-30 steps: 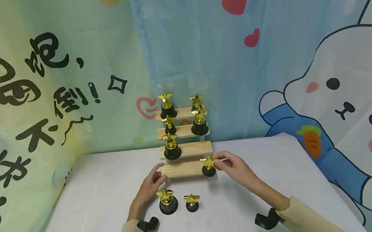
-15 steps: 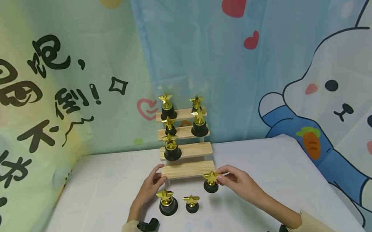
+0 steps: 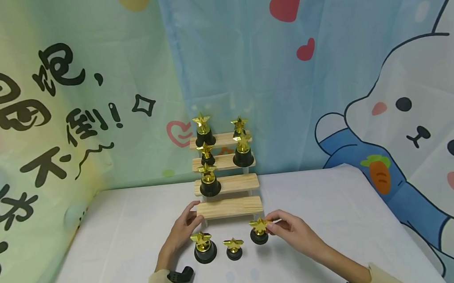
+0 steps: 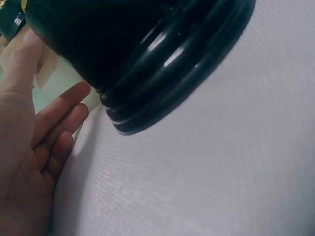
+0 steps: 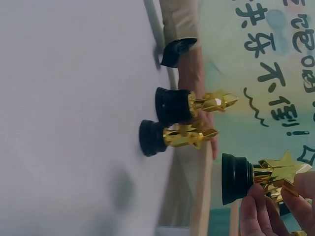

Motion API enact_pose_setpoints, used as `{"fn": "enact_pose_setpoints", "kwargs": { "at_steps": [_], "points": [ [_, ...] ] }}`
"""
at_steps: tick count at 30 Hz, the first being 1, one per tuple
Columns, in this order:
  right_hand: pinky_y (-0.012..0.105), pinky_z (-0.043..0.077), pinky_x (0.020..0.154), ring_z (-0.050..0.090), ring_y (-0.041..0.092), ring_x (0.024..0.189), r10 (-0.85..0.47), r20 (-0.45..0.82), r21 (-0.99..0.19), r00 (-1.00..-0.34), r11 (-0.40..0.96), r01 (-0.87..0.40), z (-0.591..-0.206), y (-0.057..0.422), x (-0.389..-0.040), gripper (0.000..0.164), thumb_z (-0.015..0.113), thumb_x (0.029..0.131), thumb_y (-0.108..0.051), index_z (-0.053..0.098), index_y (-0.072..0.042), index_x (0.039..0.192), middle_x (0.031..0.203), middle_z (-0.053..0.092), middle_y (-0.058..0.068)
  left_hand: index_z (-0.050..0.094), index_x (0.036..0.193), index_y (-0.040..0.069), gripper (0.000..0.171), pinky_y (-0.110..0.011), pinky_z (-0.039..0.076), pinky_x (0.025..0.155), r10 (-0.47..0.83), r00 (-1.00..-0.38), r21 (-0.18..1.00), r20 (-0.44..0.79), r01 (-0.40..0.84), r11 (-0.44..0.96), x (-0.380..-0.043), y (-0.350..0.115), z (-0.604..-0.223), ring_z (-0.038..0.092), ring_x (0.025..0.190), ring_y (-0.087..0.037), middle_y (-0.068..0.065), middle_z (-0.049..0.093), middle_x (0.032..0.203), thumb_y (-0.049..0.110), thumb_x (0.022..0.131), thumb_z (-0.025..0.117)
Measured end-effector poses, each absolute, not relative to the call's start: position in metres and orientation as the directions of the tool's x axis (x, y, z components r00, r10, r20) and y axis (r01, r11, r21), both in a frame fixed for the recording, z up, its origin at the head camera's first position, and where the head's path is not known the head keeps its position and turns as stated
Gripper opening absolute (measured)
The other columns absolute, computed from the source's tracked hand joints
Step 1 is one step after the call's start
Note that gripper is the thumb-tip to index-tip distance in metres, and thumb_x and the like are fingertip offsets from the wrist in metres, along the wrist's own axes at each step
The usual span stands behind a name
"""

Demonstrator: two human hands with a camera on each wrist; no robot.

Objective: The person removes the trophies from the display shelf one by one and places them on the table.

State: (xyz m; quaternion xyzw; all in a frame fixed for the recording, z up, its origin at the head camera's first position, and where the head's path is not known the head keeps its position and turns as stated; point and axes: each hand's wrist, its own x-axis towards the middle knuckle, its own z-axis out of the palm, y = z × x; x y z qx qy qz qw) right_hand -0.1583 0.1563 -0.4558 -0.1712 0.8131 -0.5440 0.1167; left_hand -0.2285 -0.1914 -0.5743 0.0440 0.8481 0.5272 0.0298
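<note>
Pinching a trophy (image 3: 259, 234) by its star, right hand (image 3: 293, 232) holds it above worktop (image 3: 120, 256). Left hand (image 3: 183, 227) grips bottom shelf (image 3: 229, 207) at left end. Upper shelves (image 3: 236, 183) bear five trophies (image 3: 210, 187); two others (image 3: 205, 252) stand on worktop.

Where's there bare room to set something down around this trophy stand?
The bottom wooden shelf at the left hand is bare; so is the right half of the shelf above. White tablecloth lies bare outside both arms. It's crowded before the stand: two star trophies, plus a trophy the right hand pinches.
</note>
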Motion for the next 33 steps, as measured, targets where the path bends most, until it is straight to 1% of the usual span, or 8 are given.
{"fn": "enact_pose_setpoints", "kwargs": {
  "at_steps": [2, 9, 12, 16, 20, 23, 27, 33],
  "points": [
    [0.025, 0.054, 0.082, 0.069, 0.017, 0.095, -0.402, -0.01, -0.923, -0.916, 0.355, -0.146, -0.46, 0.157, -0.158, 0.03, 0.057, 0.098, -0.031, 0.06, -0.006, 0.115, 0.113, 0.063, 0.015, 0.041, 0.145, 0.025, 0.061, -0.042, 0.048, 0.094, 0.106, -0.994, 0.897, -0.003, 0.044, 0.439, -0.228, -0.191, -0.574, 0.065, 0.106, -0.019, -0.008, 0.07, 0.115, 0.043, 0.092, 0.064],
    [0.034, 0.055, 0.085, 0.069, 0.015, 0.095, -0.4, -0.057, -0.922, -0.915, 0.373, -0.106, -0.478, 0.16, -0.16, 0.028, 0.057, 0.098, -0.03, 0.06, -0.008, 0.114, 0.114, 0.063, 0.014, 0.041, 0.145, 0.026, 0.061, -0.042, 0.048, 0.095, 0.104, -0.994, 0.894, -0.013, 0.035, 0.447, -0.229, -0.191, -0.574, 0.064, 0.107, -0.019, -0.007, 0.07, 0.116, 0.044, 0.091, 0.064],
    [0.031, 0.055, 0.084, 0.069, 0.014, 0.094, -0.399, -0.067, -0.921, -0.914, 0.376, -0.097, -0.484, 0.161, -0.162, 0.028, 0.057, 0.099, -0.03, 0.06, -0.006, 0.114, 0.112, 0.064, 0.014, 0.041, 0.145, 0.025, 0.061, -0.043, 0.048, 0.094, 0.107, -0.994, 0.891, -0.013, 0.037, 0.452, -0.229, -0.192, -0.574, 0.064, 0.107, -0.019, -0.007, 0.07, 0.116, 0.044, 0.092, 0.063],
    [0.023, 0.053, 0.079, 0.068, 0.015, 0.093, -0.403, -0.071, -0.918, -0.912, 0.384, -0.098, -0.489, 0.162, -0.163, 0.029, 0.056, 0.099, -0.029, 0.061, -0.004, 0.114, 0.11, 0.065, 0.013, 0.041, 0.145, 0.026, 0.061, -0.043, 0.047, 0.095, 0.103, -0.995, 0.893, -0.016, 0.032, 0.45, -0.229, -0.191, -0.574, 0.064, 0.107, -0.019, -0.007, 0.07, 0.116, 0.043, 0.091, 0.064],
    [0.022, 0.053, 0.078, 0.068, 0.02, 0.093, -0.403, -0.09, -0.92, -0.911, 0.384, -0.079, -0.495, 0.162, -0.163, 0.029, 0.057, 0.098, -0.028, 0.061, -0.004, 0.114, 0.108, 0.066, 0.013, 0.041, 0.145, 0.026, 0.06, -0.043, 0.047, 0.095, 0.1, -0.995, 0.892, -0.016, 0.031, 0.452, -0.229, -0.191, -0.573, 0.064, 0.107, -0.019, -0.007, 0.07, 0.116, 0.043, 0.092, 0.064],
    [0.023, 0.053, 0.078, 0.068, 0.021, 0.092, -0.401, -0.104, -0.921, -0.91, 0.385, -0.065, -0.5, 0.161, -0.163, 0.03, 0.058, 0.098, -0.029, 0.061, -0.003, 0.113, 0.108, 0.066, 0.012, 0.041, 0.145, 0.026, 0.06, -0.044, 0.048, 0.096, 0.098, -0.995, 0.893, -0.016, 0.03, 0.449, -0.228, -0.191, -0.573, 0.064, 0.108, -0.02, -0.007, 0.07, 0.116, 0.043, 0.092, 0.064],
    [0.021, 0.053, 0.076, 0.068, 0.018, 0.091, -0.395, -0.11, -0.914, -0.912, 0.4, -0.064, -0.506, 0.161, -0.163, 0.031, 0.058, 0.097, -0.03, 0.061, -0.003, 0.112, 0.107, 0.066, 0.011, 0.041, 0.145, 0.025, 0.061, -0.046, 0.047, 0.097, 0.097, -0.995, 0.893, -0.014, 0.031, 0.448, -0.229, -0.191, -0.574, 0.064, 0.11, -0.022, -0.009, 0.069, 0.118, 0.043, 0.092, 0.063],
    [0.018, 0.052, 0.075, 0.069, 0.016, 0.089, -0.397, -0.094, -0.903, -0.913, 0.42, -0.09, -0.511, 0.162, -0.164, 0.028, 0.057, 0.098, -0.028, 0.062, -0.003, 0.111, 0.106, 0.066, 0.012, 0.041, 0.144, 0.029, 0.059, -0.047, 0.047, 0.098, 0.094, -0.995, 0.891, -0.021, 0.024, 0.454, -0.228, -0.191, -0.574, 0.063, 0.111, -0.023, -0.009, 0.069, 0.119, 0.045, 0.091, 0.063]
  ]
}}
